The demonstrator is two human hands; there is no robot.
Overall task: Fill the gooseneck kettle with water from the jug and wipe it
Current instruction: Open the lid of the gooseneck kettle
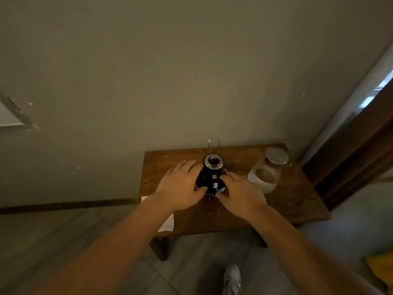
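Gooseneck kettle point(210, 175), black with a chrome lid, stands upright near the middle of the small wooden table point(297, 201), its thin spout rising on the far side toward the wall. Left hand point(180, 186) lies against the kettle's left flank with fingers straight and spread. Right hand point(240, 192) touches the kettle's right side low down, near its handle; whether its fingers curl round anything I cannot tell. Glass jug point(266, 171) with a metal lid stands just right of the right hand, holding water. White cloth point(168, 224) lies at the table's near left edge, partly under the left forearm.
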